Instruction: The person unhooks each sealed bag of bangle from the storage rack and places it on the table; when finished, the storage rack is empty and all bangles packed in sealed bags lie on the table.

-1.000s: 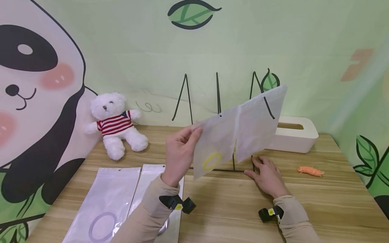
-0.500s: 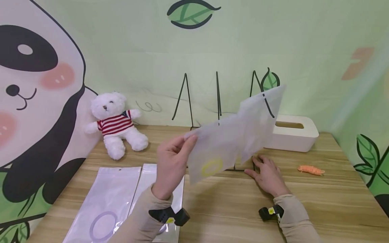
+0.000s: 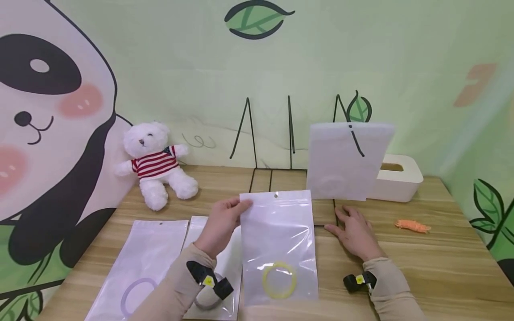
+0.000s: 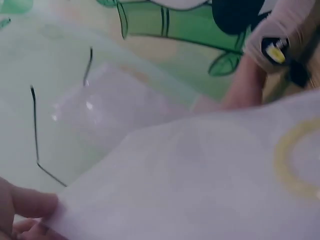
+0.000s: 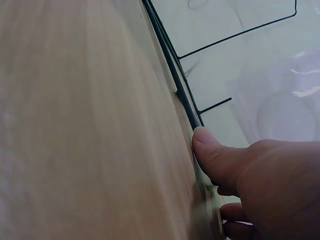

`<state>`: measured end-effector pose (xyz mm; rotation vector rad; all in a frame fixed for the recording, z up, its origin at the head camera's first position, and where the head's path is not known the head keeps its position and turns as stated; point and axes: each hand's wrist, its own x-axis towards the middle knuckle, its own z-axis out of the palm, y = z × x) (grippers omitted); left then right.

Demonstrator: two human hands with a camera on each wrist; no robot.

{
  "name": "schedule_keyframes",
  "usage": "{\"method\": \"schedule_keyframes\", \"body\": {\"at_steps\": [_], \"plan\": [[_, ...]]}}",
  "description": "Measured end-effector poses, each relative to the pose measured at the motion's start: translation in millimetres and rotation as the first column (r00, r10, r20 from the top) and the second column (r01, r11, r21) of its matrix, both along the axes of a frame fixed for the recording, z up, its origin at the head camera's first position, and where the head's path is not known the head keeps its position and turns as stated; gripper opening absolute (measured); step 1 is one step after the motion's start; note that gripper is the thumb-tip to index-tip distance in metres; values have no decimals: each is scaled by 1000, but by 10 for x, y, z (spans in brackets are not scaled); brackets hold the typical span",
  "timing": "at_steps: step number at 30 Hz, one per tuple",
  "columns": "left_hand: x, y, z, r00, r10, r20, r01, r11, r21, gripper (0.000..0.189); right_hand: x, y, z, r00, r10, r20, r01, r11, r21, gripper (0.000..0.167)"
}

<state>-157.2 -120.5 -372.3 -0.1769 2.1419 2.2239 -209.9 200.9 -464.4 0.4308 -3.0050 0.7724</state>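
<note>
My left hand (image 3: 222, 223) pinches the top left corner of a clear-fronted zip bag (image 3: 277, 236) with a yellow ring (image 3: 279, 280) inside. The bag hangs face-on in the head view, its hole at the top middle. Behind it stands a black wire display rack (image 3: 290, 133) with upright hooks. Another zip bag (image 3: 347, 165) hangs from the right hook. My right hand (image 3: 357, 232) holds the rack's front right base corner, its thumb (image 5: 215, 150) on the wire in the right wrist view.
Two more zip bags, a left one (image 3: 152, 249) with a purple ring and a right one (image 3: 229, 263) partly under my left arm, lie on the table (image 3: 441, 267). A white teddy bear (image 3: 156, 165), a tissue box (image 3: 401, 180) and an orange cord bundle (image 3: 412, 226) sit around the rack.
The yellow-ring bag has come off the bag on the right hook and moved down and toward me, turning upright. The hooked bag now hangs straight. My right hand stays at the rack's base.
</note>
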Motion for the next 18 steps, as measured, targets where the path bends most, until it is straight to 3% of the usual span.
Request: {"method": "schedule_keyframes", "body": {"at_steps": [5, 9, 13, 16, 18], "plan": [[-189, -23, -260, 996, -65, 55, 74, 981, -179, 21, 9, -3, -16, 1000, -2, -4, 2, 1000, 0, 69], [-216, 1, -396, 995, -94, 30, 99, 928, -360, 21, 4, 7, -41, 1000, 1, -20, -1, 1000, -7, 67], [-228, 15, -493, 981, -191, -38, 143, 836, -530, 10, -6, 17, -35, 999, -7, -33, 7, 1000, -12, 67], [-238, 15, -538, 965, -256, -55, 162, 748, -644, 21, -7, 18, -30, 999, -7, -32, 7, 1000, -8, 67], [-229, 16, -557, 961, -270, -57, 149, 683, -715, 9, -6, 13, -30, 1000, -6, -25, 5, 1000, -6, 68]]}}
